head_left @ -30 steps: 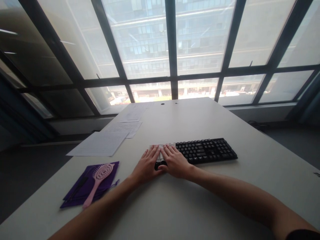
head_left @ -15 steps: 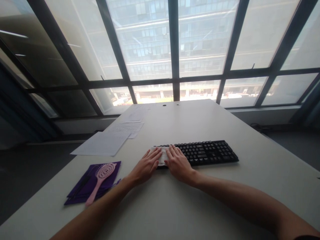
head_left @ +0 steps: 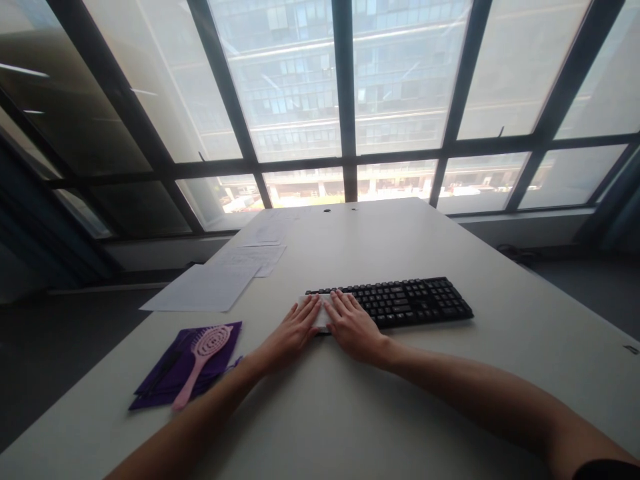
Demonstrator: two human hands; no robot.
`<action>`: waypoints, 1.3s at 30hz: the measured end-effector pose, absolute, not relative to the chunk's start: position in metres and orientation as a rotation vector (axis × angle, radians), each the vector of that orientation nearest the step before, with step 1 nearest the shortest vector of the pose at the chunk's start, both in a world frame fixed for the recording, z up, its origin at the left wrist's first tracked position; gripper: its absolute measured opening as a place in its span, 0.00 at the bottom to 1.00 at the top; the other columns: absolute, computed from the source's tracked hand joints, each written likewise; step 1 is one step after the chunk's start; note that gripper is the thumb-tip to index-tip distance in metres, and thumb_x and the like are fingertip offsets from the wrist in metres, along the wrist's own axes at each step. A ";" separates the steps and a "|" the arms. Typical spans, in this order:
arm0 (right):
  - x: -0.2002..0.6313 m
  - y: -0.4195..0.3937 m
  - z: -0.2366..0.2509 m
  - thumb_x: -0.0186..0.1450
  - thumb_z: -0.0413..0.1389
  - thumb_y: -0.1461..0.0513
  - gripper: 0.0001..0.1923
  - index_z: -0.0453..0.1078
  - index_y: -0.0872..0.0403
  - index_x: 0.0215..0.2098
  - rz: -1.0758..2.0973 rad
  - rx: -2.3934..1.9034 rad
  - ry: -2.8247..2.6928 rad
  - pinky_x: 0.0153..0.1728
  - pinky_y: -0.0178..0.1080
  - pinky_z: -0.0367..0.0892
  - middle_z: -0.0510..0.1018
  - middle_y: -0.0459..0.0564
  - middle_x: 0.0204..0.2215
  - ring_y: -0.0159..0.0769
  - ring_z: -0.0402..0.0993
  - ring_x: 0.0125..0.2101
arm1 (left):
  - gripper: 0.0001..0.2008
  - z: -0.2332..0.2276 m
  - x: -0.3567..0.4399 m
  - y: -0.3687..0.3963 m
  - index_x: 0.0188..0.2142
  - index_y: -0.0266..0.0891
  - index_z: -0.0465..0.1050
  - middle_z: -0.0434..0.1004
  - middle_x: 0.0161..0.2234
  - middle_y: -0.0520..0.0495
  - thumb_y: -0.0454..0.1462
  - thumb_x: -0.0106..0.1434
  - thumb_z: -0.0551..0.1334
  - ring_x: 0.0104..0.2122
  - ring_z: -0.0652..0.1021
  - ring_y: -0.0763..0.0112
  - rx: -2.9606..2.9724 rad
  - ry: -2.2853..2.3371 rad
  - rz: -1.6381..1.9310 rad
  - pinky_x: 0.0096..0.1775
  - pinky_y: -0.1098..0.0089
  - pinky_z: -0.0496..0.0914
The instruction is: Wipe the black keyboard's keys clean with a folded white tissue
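Your left hand (head_left: pixel 295 331) lies flat and unclenched, palm down, its fingers stretched forward and angled slightly to the right, their tips resting on a white wipe (head_left: pixel 323 319). Beside it, your right hand (head_left: pixel 354 327) is also palm down and flat, its fingers extended close together and pointing forward and to the left over the wipe's right side. A narrow gap separates the two hands, and the wipe shows through it; neither hand is closed around anything.

The wipe is spread over the left end of a black computer keyboard (head_left: pixel 413 301), hiding many of the keys there. The rest of the keyboard reaches out to the right past your right hand, its number pad at the far end. It sits on a long white desk (head_left: pixel 330 417).

To the left of your left forearm, a pink hairbrush (head_left: pixel 199 363) with an openwork oval head lies across a purple drawstring pouch (head_left: pixel 163 387), its handle toward you. Farther forward, along the desk's left edge, are overlapping sheets of white paper (head_left: pixel 200 287). Near the far end is a small dark round spot (head_left: pixel 327 211). Beyond the desk stand tall dark-framed windows (head_left: pixel 297 87), facing a pale building, with a blue curtain (head_left: pixel 45 227) at the left.
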State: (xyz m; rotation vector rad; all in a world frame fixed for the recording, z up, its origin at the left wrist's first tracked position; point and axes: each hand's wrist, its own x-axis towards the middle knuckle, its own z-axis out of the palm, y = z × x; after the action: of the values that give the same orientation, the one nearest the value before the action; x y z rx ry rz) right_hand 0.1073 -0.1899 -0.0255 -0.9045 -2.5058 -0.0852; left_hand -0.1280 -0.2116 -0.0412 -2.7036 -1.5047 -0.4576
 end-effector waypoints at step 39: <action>0.119 -0.195 -0.024 0.76 0.47 0.56 0.29 0.57 0.65 0.69 -0.163 -0.956 -2.515 0.68 0.54 0.54 0.60 0.66 0.68 0.51 0.54 0.69 | 0.29 -0.049 -0.112 -0.204 0.74 0.42 0.41 0.53 0.71 0.38 0.42 0.77 0.47 0.71 0.56 0.57 -2.537 -1.267 -0.417 0.68 0.46 0.49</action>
State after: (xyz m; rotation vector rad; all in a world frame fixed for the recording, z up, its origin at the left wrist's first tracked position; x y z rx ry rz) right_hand 0.1188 -0.1954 -0.0236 -0.9563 -2.5146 -0.1627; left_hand -0.1122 -0.2041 -0.0494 -2.5369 -1.2672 -0.4166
